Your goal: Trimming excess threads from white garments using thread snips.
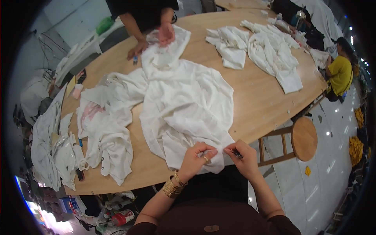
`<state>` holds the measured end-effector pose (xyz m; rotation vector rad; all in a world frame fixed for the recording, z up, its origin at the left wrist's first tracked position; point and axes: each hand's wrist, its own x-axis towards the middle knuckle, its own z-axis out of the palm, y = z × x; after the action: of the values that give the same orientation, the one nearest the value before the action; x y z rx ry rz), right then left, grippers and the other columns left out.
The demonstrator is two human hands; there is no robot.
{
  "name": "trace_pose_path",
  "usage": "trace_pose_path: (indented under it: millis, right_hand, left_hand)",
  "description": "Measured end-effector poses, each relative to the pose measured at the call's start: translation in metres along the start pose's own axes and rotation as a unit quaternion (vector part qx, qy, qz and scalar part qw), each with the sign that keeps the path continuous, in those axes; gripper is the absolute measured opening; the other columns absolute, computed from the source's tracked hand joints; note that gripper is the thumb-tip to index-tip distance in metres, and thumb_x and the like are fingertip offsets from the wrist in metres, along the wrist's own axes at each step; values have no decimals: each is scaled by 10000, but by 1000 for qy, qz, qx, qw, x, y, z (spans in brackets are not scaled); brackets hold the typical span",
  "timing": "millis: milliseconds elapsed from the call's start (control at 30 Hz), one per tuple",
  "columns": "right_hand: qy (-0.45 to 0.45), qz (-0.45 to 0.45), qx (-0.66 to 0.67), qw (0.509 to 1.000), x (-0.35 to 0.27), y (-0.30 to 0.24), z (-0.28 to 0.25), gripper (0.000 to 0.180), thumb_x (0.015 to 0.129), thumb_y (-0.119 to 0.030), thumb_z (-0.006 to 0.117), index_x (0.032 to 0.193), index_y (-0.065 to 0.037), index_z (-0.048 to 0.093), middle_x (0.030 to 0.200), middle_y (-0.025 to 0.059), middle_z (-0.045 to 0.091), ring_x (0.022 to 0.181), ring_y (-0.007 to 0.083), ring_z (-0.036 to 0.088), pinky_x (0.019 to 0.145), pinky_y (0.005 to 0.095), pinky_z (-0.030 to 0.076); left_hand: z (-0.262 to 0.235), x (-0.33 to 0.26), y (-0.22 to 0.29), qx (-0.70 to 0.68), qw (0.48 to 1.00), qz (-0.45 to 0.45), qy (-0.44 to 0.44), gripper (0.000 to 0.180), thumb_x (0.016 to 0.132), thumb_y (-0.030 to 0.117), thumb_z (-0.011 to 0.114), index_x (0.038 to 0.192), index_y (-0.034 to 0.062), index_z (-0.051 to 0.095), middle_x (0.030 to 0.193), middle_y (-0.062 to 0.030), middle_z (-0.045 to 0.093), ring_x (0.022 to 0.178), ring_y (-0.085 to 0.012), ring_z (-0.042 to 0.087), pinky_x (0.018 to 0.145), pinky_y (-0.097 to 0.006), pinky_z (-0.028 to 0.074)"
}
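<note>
At the desk [258, 102] edge, the left hand [197, 156] pinches a white garment's [184, 105] hem; the right hand [242, 153] grips a small dark tool [236, 154] against it

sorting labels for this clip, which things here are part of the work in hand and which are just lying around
In hand:
- white garment, its near edge pinched by the left hand
- small dark tool, held in the right hand

Lying about:
- crumpled white clothes at left
- white clothes across the wooden table
- round wooden stool
</note>
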<state>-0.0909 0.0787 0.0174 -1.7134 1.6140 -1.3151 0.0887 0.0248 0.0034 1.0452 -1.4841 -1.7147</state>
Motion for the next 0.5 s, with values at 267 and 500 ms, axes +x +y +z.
trace_pose_path:
  millis: [267, 500]
  right_hand:
    - [-119, 37, 186, 975, 10, -8, -18, 76, 832, -55, 609, 819, -20, 543, 800, 29, 560, 575, 99, 448, 524, 243, 379]
    - [-232, 120, 194, 946, 3, -6, -25, 102, 892, -114, 542, 856, -34, 491, 733, 12, 510, 642, 77, 427, 586, 225, 362]
  left_hand:
    - [1, 7, 7, 89, 995, 46, -27, 141, 818, 162, 656, 863, 29, 670, 701, -15, 537, 714, -110, 466, 659, -253, 391]
    - [6, 8, 9, 186, 974, 112, -66, 132, 804, 173, 663, 845, 47, 668, 684, -56, 533, 709, -194, 481, 669, -293, 402]
